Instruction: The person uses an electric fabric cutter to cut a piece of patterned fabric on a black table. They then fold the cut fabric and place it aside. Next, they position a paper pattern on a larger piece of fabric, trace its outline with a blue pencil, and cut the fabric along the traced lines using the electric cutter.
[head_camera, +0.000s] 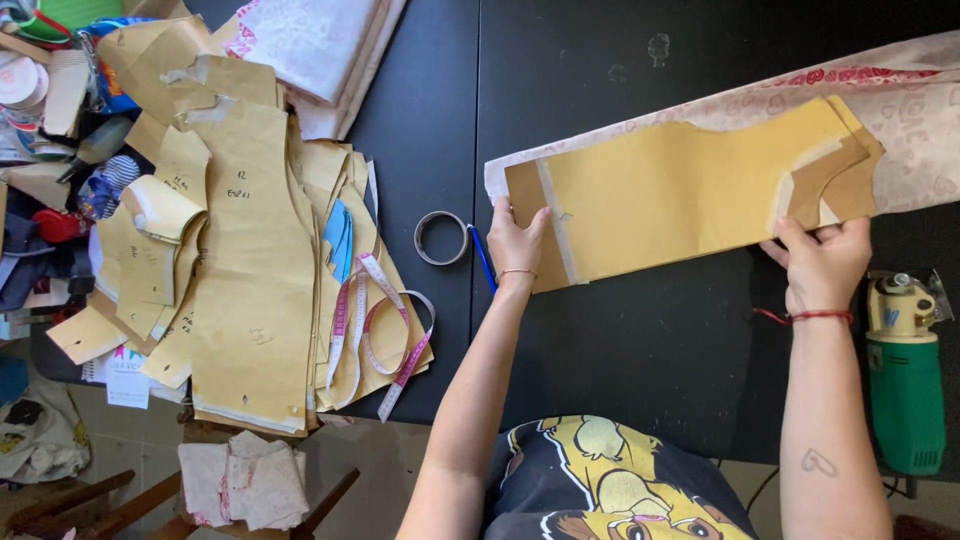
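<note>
A long brown paper pattern piece (680, 190) lies on a strip of pale printed fabric (900, 110) across a black table (620, 340). My left hand (515, 245) presses flat on the pattern's left end, fingers spread. My right hand (822, 262) rests on the pattern's lower right edge, fingers on the paper. Neither hand grips anything. A blue pen (482, 258) lies just left of my left hand, beside a roll of clear tape (441, 238).
A heap of brown paper patterns (250, 260) covers the table's left side, with a pink and white measuring tape (375, 330) on it. A green and yellow electric cutter (905, 375) stands at the right edge. Folded fabric (310, 45) lies at the top.
</note>
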